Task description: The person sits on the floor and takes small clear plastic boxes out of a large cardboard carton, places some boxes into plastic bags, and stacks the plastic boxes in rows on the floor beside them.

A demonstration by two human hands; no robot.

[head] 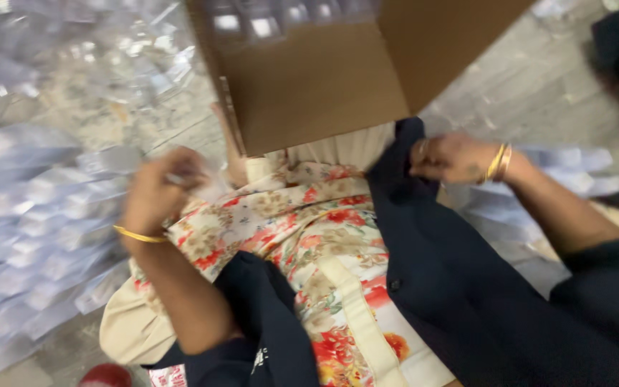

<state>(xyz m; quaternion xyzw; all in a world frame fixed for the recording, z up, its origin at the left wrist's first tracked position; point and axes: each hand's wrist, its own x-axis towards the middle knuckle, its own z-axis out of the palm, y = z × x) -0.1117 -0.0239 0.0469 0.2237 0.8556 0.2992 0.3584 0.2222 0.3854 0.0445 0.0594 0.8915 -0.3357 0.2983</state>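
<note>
Left-hand fingers: the fingers (180, 168) of the left hand (155, 190) are being held curled narrowly around a small clear plastic piece (196, 179); motion blur is hiding the exact pinch.
Held piece, position: the small clear plastic piece is being kept just right of the left fingertips, over the near left corner of the brown corrugated cardboard box (324, 72), a little below its flap.
Held piece, axis: its long axis cannot be told, as the outline is being smeared by blur.
Right-hand fingers: the right hand (453, 158) is being held loosely curled by the box's near right corner, against the dark navy jacket edge (395, 165); whether anything is being gripped cannot be told.
Nearer hand: the left hand is being kept nearer to the heap of clear plastic packs (30, 215), which is lying to its left and well apart from the right hand.
Box: the open cardboard box is being propped on the lap, between the two hands, with more clear pieces being seen inside its top.
Wrists: a thin gold bangle (139, 235) is being worn on the left wrist, and paired gold bangles (498, 162) on the right.
Lap: a floral cream and red garment (309, 236) is being seen beneath the box.
Floor: a grey tiled floor (539, 79) is being seen around the right side.
</note>
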